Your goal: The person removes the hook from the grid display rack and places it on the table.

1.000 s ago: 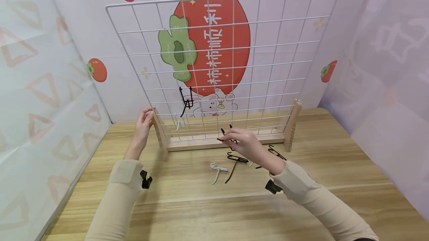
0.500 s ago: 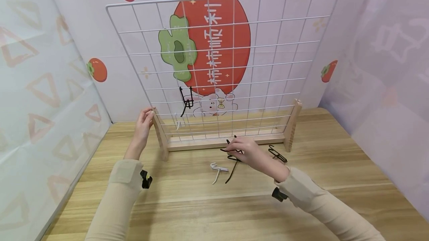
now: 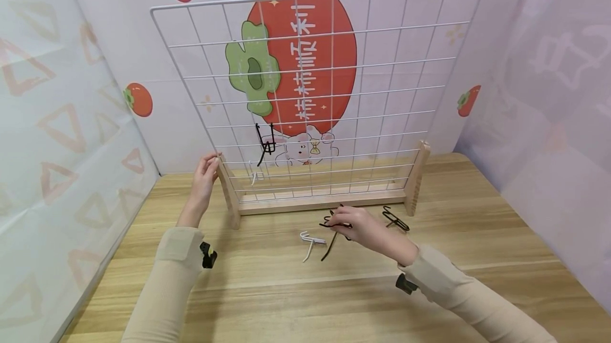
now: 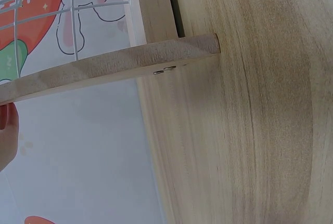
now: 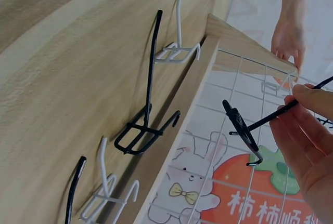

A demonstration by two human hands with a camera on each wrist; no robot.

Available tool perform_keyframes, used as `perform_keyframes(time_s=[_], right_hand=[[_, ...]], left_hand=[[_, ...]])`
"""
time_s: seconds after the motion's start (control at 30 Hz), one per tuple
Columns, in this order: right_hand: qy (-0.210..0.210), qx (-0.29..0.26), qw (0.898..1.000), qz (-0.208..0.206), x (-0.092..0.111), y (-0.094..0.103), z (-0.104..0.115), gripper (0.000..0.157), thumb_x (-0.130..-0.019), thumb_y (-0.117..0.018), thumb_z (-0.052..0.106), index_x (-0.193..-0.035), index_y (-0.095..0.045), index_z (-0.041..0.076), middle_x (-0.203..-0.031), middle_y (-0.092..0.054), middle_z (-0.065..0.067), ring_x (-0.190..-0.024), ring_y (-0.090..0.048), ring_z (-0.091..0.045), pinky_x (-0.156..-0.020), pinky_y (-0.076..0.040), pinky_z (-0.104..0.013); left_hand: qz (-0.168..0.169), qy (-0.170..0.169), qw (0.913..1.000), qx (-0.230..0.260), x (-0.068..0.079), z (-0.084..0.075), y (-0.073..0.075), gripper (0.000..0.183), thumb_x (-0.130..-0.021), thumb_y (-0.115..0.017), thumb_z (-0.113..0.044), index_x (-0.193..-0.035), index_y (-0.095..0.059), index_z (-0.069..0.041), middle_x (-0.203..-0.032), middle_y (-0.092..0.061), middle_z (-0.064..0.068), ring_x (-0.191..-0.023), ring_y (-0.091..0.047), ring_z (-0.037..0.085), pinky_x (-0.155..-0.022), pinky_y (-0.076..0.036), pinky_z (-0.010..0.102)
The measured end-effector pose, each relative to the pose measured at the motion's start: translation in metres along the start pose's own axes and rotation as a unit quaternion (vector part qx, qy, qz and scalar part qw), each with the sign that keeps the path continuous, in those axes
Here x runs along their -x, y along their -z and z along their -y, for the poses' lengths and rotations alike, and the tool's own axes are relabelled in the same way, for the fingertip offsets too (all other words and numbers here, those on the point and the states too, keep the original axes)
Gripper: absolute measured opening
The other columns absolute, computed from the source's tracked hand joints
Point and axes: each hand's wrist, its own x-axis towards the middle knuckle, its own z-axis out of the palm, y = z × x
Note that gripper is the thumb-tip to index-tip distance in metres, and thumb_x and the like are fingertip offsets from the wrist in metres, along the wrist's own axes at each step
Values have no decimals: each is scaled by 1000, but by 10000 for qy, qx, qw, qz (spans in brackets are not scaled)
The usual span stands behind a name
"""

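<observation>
My right hand (image 3: 360,226) pinches the stem of a black wire display hook (image 5: 242,126) between thumb and fingers, low over the table in front of the grid. Below it on the wood lies another black hook (image 5: 140,133), partly covered by the hand in the head view. A white hook (image 3: 312,240) lies just left of it. My left hand (image 3: 204,173) grips the top of the left wooden upright (image 3: 229,197), which holds the white wire grid (image 3: 319,69). On the grid's lower left hang a black hook (image 3: 268,147) and a smaller white hook (image 3: 255,176).
Near the right wooden upright (image 3: 417,181) lies a black hook (image 3: 397,220). A second loose white hook (image 5: 106,195) shows in the right wrist view. A wooden crossbar (image 3: 286,205) runs between the uprights. Patterned cloth (image 3: 86,136) hangs around the table (image 3: 267,300).
My right hand has moved down and slightly right, away from the grid, carrying the black hook toward the loose hooks. The left hand has stayed on the upright.
</observation>
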Motion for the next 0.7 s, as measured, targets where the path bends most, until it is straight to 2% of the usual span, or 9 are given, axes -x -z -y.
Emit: perform_keyframes(time_s=[0.17,0.4,0.5,0.7], right_hand=[[-142,-9,9995,270,6,1,1,19,-69,-68,-7,-84,-65,4,-78,-61,-2,-66,-56,-7,-56,-43,-10],[-574,291,9938,908,13,2,5,15,-72,-69,0,-85,-66,6,-78,-60,1,-69,-56,-7,-59,-45,-16],[-738,393,9901,1128,16,2,6,14,-73,-69,3,-85,-66,9,-80,-61,2,-71,-56,-7,-61,-45,-18],[-939,351,9866,1286,24,1,7,14,-73,-68,4,-85,-66,11,-81,-60,4,-74,-57,-7,-63,-45,-18]], left_hand=[[8,21,10000,13,0,-1,0,7,-95,-41,-21,-97,-45,-26,-99,-46,-9,-94,-43,4,-91,-29,28],[77,65,9999,-100,1,-3,0,6,-95,-40,-22,-99,-44,-24,-101,-45,-7,-96,-42,5,-99,-24,37],[72,88,9999,-126,2,-5,0,7,-95,-40,-22,-100,-44,-23,-101,-45,-6,-96,-41,5,-98,-24,36],[89,129,9999,-66,2,-7,-1,8,-95,-39,-19,-100,-44,-22,-103,-44,-4,-96,-41,6,-98,-24,35]])
